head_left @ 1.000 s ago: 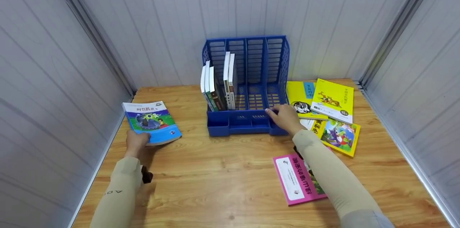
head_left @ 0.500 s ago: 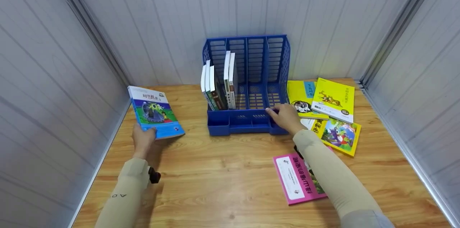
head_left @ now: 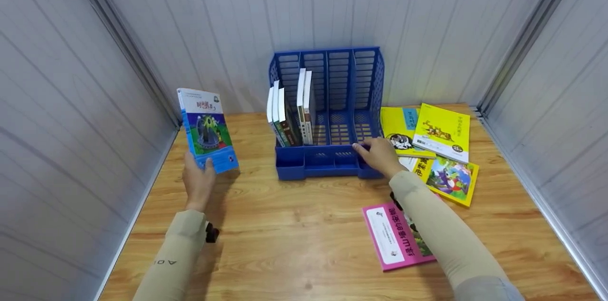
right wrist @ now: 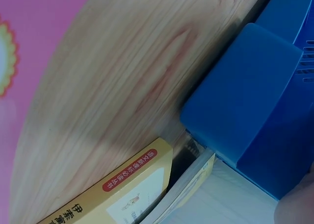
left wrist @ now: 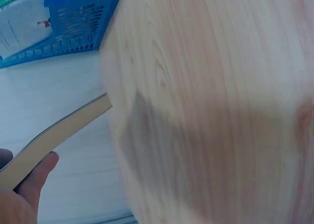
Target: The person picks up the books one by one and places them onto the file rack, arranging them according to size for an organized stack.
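My left hand [head_left: 198, 178] grips the lower edge of a paperback book [head_left: 209, 130] with a white, purple and blue cover. The book is raised above the table's left side, its front cover facing me. In the left wrist view, the thumb and fingers pinch the book [left wrist: 59, 133], seen along its page edge. My right hand [head_left: 380, 155] holds the front right corner of a blue plastic file rack [head_left: 313, 158]. In the right wrist view, part of that hand [right wrist: 297, 204] touches the rack [right wrist: 240, 96]. Several books [head_left: 306, 108] stand in the rack's two left compartments.
Right of the rack lie yellow-covered books [head_left: 441, 132], overlapping, with a picture-covered yellow book [head_left: 451, 180] in front. A pink book [head_left: 396, 239] lies partly under my right forearm. Pale panel walls [head_left: 228, 30] enclose the wooden table [head_left: 285, 225] on three sides.
My left hand has lifted the paperback off the left side of the table and tipped it more upright, moving slightly right. The right hand has stayed at the rack's corner.
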A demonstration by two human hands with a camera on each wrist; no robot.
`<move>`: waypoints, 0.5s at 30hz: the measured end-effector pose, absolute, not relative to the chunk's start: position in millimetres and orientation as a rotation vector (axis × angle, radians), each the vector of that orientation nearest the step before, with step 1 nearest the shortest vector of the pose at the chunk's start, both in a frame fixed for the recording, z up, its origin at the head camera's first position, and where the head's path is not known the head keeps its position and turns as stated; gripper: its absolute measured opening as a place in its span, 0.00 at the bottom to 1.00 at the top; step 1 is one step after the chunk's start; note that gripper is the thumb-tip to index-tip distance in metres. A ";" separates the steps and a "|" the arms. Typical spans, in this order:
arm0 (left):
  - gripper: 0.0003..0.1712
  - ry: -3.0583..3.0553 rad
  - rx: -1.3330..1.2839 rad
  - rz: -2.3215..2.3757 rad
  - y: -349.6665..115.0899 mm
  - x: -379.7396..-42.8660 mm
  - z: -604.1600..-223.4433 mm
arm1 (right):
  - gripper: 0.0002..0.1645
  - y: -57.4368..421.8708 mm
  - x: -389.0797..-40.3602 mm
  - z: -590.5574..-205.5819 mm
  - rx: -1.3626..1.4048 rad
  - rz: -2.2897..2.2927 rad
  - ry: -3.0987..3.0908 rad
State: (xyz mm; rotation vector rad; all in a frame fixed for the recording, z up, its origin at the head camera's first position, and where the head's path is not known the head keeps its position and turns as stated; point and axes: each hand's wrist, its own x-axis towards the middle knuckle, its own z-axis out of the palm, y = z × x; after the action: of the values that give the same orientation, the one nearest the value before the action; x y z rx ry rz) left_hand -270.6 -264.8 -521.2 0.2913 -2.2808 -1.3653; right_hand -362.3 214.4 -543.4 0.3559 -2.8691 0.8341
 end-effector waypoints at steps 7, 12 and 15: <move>0.24 -2.248 0.169 -1.176 -246.8 -267.4 -513.4 | 0.28 218.6 -359.3 -540.9 0.357 0.849 -2.899; 0.20 -2.198 0.055 -1.012 -237.2 -264.3 -509.0 | 0.33 219.4 -354.9 -532.8 0.364 0.950 -2.905; 0.18 -2.136 -0.016 -0.922 -231.6 -263.0 -504.9 | 0.37 218.0 -351.6 -526.3 0.358 1.033 -2.880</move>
State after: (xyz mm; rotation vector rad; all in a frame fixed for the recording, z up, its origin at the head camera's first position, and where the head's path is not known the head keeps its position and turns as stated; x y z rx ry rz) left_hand -263.0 -231.6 -504.9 -0.0164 -2.1361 -0.9223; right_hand -351.6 218.0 -526.3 0.3577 -2.8803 1.0335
